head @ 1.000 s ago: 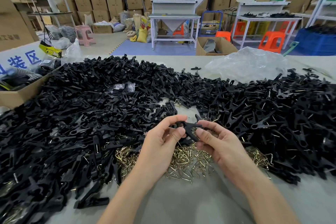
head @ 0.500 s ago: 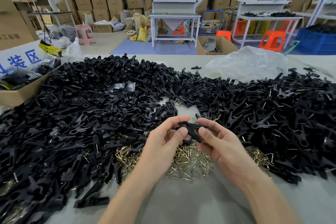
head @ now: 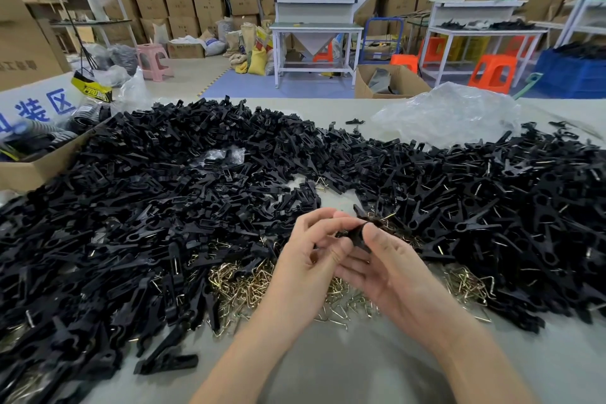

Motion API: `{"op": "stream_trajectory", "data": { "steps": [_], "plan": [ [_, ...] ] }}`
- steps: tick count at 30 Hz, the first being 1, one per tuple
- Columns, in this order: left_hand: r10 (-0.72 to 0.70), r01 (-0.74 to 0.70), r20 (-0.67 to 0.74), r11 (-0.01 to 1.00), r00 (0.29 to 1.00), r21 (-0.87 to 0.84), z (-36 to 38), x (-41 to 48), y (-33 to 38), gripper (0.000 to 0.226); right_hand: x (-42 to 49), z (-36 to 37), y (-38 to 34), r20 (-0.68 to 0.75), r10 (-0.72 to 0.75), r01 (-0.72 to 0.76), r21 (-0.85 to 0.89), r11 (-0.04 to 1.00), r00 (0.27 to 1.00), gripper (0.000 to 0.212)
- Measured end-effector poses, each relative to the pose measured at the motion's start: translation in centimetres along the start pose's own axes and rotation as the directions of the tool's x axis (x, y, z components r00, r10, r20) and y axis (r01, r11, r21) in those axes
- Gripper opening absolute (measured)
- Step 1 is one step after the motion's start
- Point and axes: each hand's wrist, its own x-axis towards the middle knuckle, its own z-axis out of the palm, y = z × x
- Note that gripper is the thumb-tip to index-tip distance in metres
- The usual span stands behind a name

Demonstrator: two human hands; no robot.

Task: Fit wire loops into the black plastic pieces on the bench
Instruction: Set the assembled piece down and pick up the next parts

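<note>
One matte black plastic piece [head: 359,234] | left hand [head: 305,262] pinches it | right hand [head: 396,275] pinches it too | brassy bent wire loops [head: 242,279] heaped on grey desk [head: 328,371]

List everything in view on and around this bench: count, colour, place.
black plastic pieces: many, black, heaped across the bench
wire loops: many, brass, piled at the near edge
held piece: one, black, above the wire loops
plastic bag: one, clear, far right of bench
cardboard box: one, brown, left edge
pink stool: one, pink, floor behind left
orange stools: several, orange, floor behind right
left hand: one, pinches the held piece
right hand: one, pinches the held piece
</note>
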Motion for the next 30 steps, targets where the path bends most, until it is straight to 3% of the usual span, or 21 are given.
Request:
{"op": "stream_trajectory", "data": {
  "steps": [4,8,12,16,25,30],
  "plan": [
    [-0.060,0.061,0.010,0.996,0.998,-0.068,-0.2,0.1,0.2,0.031,0.5,-0.2,0.7,-0.112,-0.034,0.014,-0.175,0.985,0.993,0.059],
    [-0.115,0.132,0.113,0.979,0.987,-0.154,-0.5,0.0,0.6,0.027,0.3,-0.4,0.8,-0.098,-0.095,0.060,-0.308,0.949,0.991,0.054],
    [-0.104,0.156,0.246,0.967,0.964,-0.200,-0.7,-0.2,0.7,0.041,0.1,-0.5,0.3,-0.102,-0.091,0.058,-0.285,0.957,0.991,0.055],
    [-0.059,0.117,0.280,0.974,0.958,-0.196,-0.9,-0.1,1.0,0.035,-0.3,-0.9,0.0,-0.006,-0.061,0.058,-0.252,0.966,0.998,0.047],
    [-0.113,0.174,0.330,0.971,0.937,-0.163,-2.2,0.2,0.6,0.018,-0.5,-1.1,0.2,0.113,0.019,0.005,-0.201,0.980,0.993,0.042],
    [-0.084,0.125,0.362,0.988,0.929,-0.092,-2.4,0.2,0.4,0.030,-0.6,-1.5,-0.1,0.147,0.069,-0.053,-0.112,0.992,0.987,0.037]
  ]
}}
